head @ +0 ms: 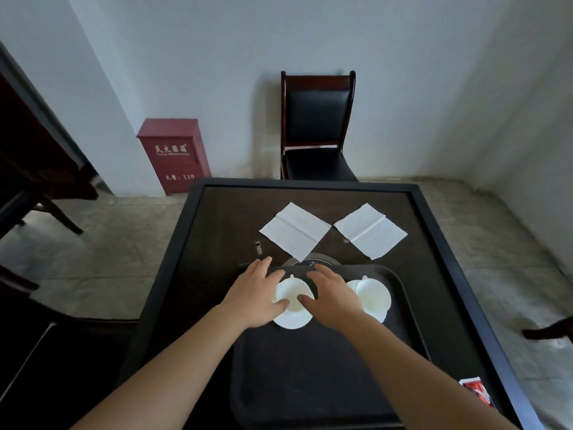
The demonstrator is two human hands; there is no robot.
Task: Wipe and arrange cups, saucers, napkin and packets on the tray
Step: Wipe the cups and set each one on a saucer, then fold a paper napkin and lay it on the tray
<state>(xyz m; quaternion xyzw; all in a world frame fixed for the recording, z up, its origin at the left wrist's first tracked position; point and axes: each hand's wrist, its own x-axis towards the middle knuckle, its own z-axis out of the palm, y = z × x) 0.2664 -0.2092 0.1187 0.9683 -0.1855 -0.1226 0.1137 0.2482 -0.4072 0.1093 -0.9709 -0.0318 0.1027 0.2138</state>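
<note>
Two cup-and-saucer sets are seen in the head view, both already on the dark tray (310, 383) at its far end. The left cup (294, 294) sits on its saucer (291, 321), flanked by the left hand (257, 293) and the right hand (333, 294); both hands are spread with fairly straight fingers, thumbs touching the cup rim, and nothing is gripped. The right cup (370, 294) rests on a saucer (376, 315) just beside.

Two napkins, one at left (294, 229) and one at right (370, 231), lie unfolded on the desk (192, 259), beyond the tray. A red packet (477, 394) lies on the desk, off the tray. Placement of napkins and packet is judged outstanding; wiping cannot be confirmed.

Writing is visible on a red box (175, 156) on the floor: Chinese characters and "119". Packet print is unreadable.
</note>
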